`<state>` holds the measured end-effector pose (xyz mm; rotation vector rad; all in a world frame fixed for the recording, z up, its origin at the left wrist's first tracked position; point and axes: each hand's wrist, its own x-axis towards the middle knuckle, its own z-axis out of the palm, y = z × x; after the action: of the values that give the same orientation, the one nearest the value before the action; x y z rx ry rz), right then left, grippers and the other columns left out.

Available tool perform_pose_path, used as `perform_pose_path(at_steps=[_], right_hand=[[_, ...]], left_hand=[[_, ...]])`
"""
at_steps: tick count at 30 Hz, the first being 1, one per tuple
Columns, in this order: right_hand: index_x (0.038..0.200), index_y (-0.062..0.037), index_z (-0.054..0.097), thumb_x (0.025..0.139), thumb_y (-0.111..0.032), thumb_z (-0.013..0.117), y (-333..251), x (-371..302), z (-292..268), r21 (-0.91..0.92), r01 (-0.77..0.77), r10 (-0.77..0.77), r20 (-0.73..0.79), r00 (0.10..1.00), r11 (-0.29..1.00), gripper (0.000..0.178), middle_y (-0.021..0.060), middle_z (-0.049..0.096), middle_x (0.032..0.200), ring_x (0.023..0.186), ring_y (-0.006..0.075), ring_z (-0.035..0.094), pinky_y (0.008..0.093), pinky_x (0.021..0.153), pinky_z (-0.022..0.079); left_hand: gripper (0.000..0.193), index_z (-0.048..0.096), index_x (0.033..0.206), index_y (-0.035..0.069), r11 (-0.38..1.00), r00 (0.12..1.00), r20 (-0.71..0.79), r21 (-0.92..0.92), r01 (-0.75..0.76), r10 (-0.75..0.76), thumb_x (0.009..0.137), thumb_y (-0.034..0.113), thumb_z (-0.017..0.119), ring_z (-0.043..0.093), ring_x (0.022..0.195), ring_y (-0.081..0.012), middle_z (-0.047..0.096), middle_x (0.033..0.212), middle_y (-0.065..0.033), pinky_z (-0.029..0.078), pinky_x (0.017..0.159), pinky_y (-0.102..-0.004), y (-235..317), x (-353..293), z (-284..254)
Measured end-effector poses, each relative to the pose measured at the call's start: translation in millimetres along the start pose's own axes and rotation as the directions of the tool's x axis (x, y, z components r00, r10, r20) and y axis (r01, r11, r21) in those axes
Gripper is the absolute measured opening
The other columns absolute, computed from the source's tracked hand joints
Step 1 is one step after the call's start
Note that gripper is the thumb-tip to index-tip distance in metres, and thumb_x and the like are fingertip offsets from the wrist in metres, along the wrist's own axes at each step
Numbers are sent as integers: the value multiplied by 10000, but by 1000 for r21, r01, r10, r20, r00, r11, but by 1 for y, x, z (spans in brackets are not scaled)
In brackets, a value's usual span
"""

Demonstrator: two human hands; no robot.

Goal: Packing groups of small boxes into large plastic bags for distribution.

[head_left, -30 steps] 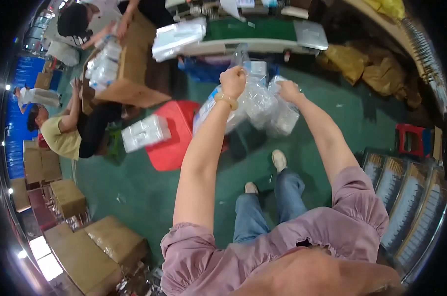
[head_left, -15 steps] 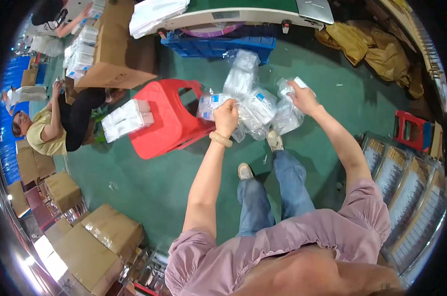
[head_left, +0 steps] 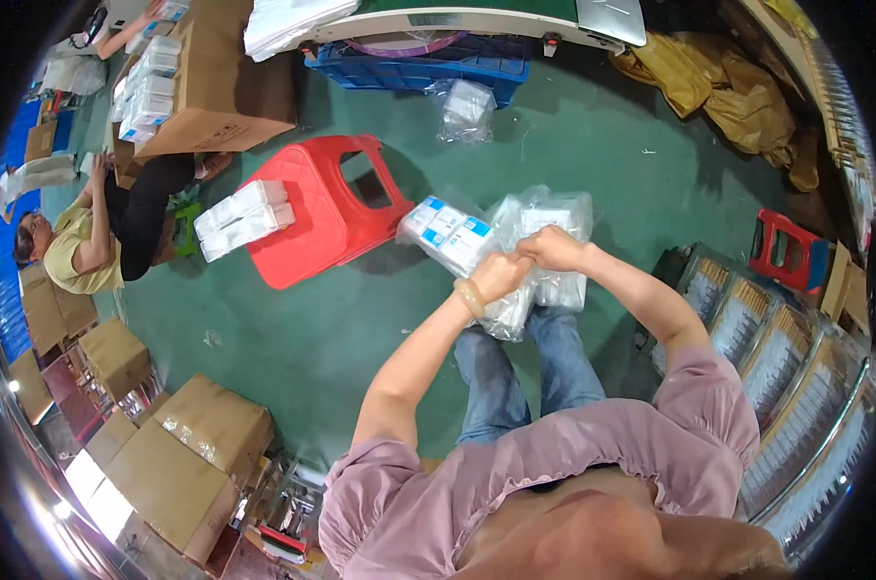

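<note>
Close together in front of my legs, both my hands are closed on clear plastic. My left hand grips the bagged packs near a bundle of white-and-blue boxes on its left side. Touching it, my right hand pinches the film over more bagged white packs. Part of the crumpled plastic bag hangs below my hands and covers my shoes. Just which bag each hand holds is hard to tell. Farther off, a single bagged white pack lies on the green floor, apart from the rest.
A red plastic stool bearing white packs stands to my left. At the far side, a blue crate sits under a conveyor. A large carton and a seated co-worker are at left. Filled racks stand right.
My hands have come together from wide apart, drawing the bagged packs toward my legs. One bagged pack now lies separate near the blue crate.
</note>
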<state>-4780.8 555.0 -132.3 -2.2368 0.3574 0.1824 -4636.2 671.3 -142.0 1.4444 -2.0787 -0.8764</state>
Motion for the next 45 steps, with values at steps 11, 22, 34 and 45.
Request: perform_pose_path(at_steps=[11,22,34,45], right_hand=[[854,-69,523,722,-90,557,99,-15,73,-70,-270,259,-139,956,960,138,148,614,703,665,364,600,460,586,468],[972,-25,425,805,-101,459,118,63,115,139,-314,335,-163,928,939,186,225,600,793,741,421,580,478,646,461],[1014,14,513,737,-38,526,49,159,31,-222,206,22,729,685,953,283,207,603,867,799,354,603,435,697,471],[1169,-108,498,794,-110,484,338,332,171,-860,182,-72,168,983,477,375,164,511,1183,694,261,640,367,580,532]], left_hand=[[827,113,1400,118,873,904,51,-240,424,-425,684,-15,506,577,565,-386,551,555,-187,456,547,-467,-95,-2,49],[257,577,1058,14,256,813,-5,-950,178,-583,807,-11,531,523,790,-84,600,871,13,457,711,-254,-170,38,188],[78,594,832,45,267,515,-348,-936,-228,-783,831,122,582,569,712,-120,606,784,-13,470,612,-239,-187,19,250],[239,513,584,47,210,652,-276,-961,-179,-706,821,12,507,443,549,-56,508,595,27,359,500,-216,-197,14,205]])
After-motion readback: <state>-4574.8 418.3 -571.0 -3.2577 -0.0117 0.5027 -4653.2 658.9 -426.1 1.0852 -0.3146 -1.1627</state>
